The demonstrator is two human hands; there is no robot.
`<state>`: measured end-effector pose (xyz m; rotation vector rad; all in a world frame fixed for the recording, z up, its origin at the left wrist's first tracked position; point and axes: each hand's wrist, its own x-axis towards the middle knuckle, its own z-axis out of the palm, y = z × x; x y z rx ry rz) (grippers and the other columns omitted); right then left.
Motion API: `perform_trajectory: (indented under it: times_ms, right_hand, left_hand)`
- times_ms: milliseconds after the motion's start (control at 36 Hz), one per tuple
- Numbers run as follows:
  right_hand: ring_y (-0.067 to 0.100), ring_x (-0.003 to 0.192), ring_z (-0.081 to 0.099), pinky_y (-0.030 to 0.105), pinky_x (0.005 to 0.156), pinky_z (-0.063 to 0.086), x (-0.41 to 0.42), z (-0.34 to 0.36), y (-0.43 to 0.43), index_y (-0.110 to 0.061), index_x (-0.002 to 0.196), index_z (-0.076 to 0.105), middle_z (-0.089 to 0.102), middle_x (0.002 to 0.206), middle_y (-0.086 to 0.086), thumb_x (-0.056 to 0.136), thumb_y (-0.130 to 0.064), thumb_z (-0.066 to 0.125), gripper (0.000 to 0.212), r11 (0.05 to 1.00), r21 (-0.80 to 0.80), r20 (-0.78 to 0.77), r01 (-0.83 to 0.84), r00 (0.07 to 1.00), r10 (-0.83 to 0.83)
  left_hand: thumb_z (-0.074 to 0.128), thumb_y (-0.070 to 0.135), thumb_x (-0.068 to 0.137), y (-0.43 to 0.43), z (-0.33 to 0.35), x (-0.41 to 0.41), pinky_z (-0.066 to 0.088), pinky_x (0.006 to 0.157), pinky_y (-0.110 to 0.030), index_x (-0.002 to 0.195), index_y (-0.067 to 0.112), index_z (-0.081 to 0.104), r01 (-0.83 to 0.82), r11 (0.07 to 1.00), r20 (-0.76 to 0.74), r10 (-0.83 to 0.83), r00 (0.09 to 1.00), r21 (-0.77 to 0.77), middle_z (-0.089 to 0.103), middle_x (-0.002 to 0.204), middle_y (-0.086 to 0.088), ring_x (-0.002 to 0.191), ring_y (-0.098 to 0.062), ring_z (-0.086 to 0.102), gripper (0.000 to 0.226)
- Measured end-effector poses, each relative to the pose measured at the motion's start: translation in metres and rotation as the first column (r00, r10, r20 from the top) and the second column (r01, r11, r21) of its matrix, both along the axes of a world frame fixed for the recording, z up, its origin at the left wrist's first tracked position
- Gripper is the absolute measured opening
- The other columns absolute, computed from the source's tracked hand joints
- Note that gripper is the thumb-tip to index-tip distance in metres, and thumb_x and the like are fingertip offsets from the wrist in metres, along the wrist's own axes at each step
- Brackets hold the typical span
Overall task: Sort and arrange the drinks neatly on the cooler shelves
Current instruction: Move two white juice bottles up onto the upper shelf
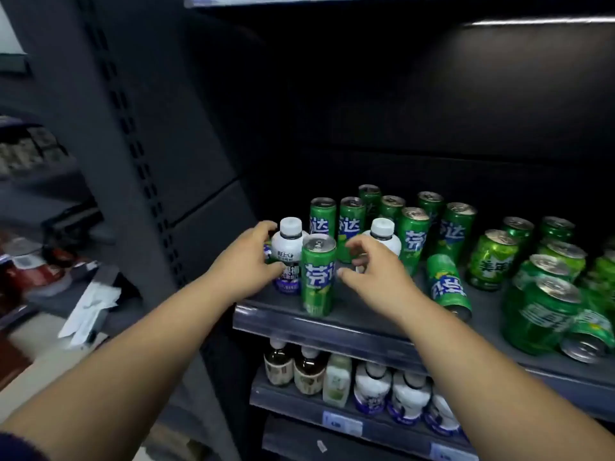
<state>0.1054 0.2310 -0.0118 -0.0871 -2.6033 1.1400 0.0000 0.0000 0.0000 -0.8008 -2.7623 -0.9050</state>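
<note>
Bottle (289, 251), white, upright, shelf (352, 312) front-left | left grip (248, 261) curled round it | can (318, 277) just right of bottle | right grip (372, 274) loosely curled, empty, just right of can

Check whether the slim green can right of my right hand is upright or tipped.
Tipped: the slim green can lies on its side on the shelf, end toward the front.

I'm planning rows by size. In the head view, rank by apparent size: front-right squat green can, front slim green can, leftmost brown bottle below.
1. the squat green can, though likely nearest the camera
2. the slim green can
3. the leftmost brown bottle, clearly smallest
</note>
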Motion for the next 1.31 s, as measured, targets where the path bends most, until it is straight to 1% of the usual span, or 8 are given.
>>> perform_trajectory:
  times_ms: [167,278,361,500,806,944,1083,1306]
  right_hand:
    - [0.018,0.081,0.058,0.041,0.083,0.052,-0.004,-0.021,0.013,-0.026,0.096,0.052,0.059,0.092,-0.001,0.082,-0.014,0.078,0.031,0.957,-0.143,-0.092,0.252,0.959,-0.267]
    - [0.020,0.083,0.058,0.043,0.080,0.054,-0.004,-0.032,0.025,-0.029,0.094,0.043,0.056,0.100,0.002,0.076,-0.019,0.081,0.042,0.906,-0.099,-0.137,0.412,0.896,-0.422]
    - [0.022,0.097,0.058,0.045,0.088,0.053,-0.006,-0.033,0.036,-0.023,0.118,0.043,0.051,0.117,0.006,0.074,-0.023,0.085,0.060,0.875,-0.091,-0.096,0.475,0.871,-0.482]
    - [0.023,0.124,0.055,0.043,0.105,0.046,-0.017,-0.036,0.047,-0.030,0.149,0.025,0.051,0.140,0.003,0.072,-0.028,0.086,0.099,0.911,-0.189,0.007,0.365,0.929,-0.371]
    - [0.014,0.103,0.061,0.031,0.087,0.047,-0.026,-0.035,0.049,-0.033,0.115,0.046,0.063,0.112,-0.011,0.068,-0.028,0.093,0.067,0.933,-0.216,-0.040,0.288,0.952,-0.303]
    - [0.015,0.109,0.062,0.035,0.095,0.050,-0.033,-0.039,0.046,-0.031,0.123,0.045,0.065,0.119,-0.007,0.069,-0.028,0.092,0.073,0.943,-0.238,-0.017,0.232,0.970,-0.243]
    - [0.014,0.105,0.059,0.025,0.084,0.041,-0.034,-0.041,0.038,-0.031,0.127,0.036,0.061,0.117,-0.007,0.073,-0.015,0.089,0.077,0.960,-0.204,-0.011,0.192,0.980,-0.199]
    - [0.015,0.105,0.058,0.025,0.083,0.040,-0.035,-0.042,0.033,-0.024,0.135,0.038,0.060,0.117,-0.007,0.074,-0.017,0.089,0.080,0.959,-0.187,-0.025,0.211,0.975,-0.220]
  left_hand:
    - [0.076,0.039,0.062,0.016,-0.017,-0.024,0.053,0.090,-0.045,0.134,0.040,0.032,0.054,0.990,0.059,-0.063,0.996,0.130,0.057,0.123,0.000,0.106,-0.019,0.060,0.084]
    - [0.075,0.045,0.056,0.025,-0.026,-0.031,0.054,0.089,-0.045,0.129,0.038,0.041,0.080,0.976,0.081,-0.098,0.992,0.204,0.057,0.121,0.002,0.105,-0.016,0.061,0.081]
    - [0.079,0.042,0.058,0.031,-0.028,-0.035,0.054,0.085,-0.039,0.128,0.031,0.047,0.088,0.968,0.063,-0.106,0.992,0.233,0.059,0.119,0.003,0.102,-0.014,0.061,0.078]
    - [0.085,0.034,0.065,0.039,-0.028,-0.043,0.051,0.089,-0.038,0.130,0.028,0.049,0.081,0.969,0.055,-0.096,0.994,0.232,0.059,0.120,0.001,0.106,-0.016,0.059,0.074]
    - [0.089,0.022,0.062,0.039,-0.021,-0.054,0.045,0.084,-0.026,0.124,0.028,0.055,0.071,0.974,0.071,-0.088,0.994,0.215,0.062,0.117,0.002,0.105,-0.015,0.060,0.071]
    - [0.093,0.028,0.058,0.030,-0.022,-0.059,0.050,0.089,-0.032,0.124,0.028,0.054,0.061,0.974,0.081,-0.081,0.993,0.218,0.063,0.117,0.003,0.104,-0.014,0.062,0.077]
    - [0.088,0.040,0.051,0.020,-0.023,-0.060,0.051,0.091,-0.037,0.122,0.034,0.052,0.048,0.975,0.105,-0.072,0.992,0.215,0.062,0.116,0.002,0.105,-0.015,0.061,0.080]
    - [0.091,0.020,0.064,0.018,-0.026,-0.051,0.043,0.079,-0.018,0.132,0.031,0.047,0.057,0.971,0.131,-0.089,0.987,0.231,0.065,0.112,0.010,0.101,-0.009,0.061,0.083]
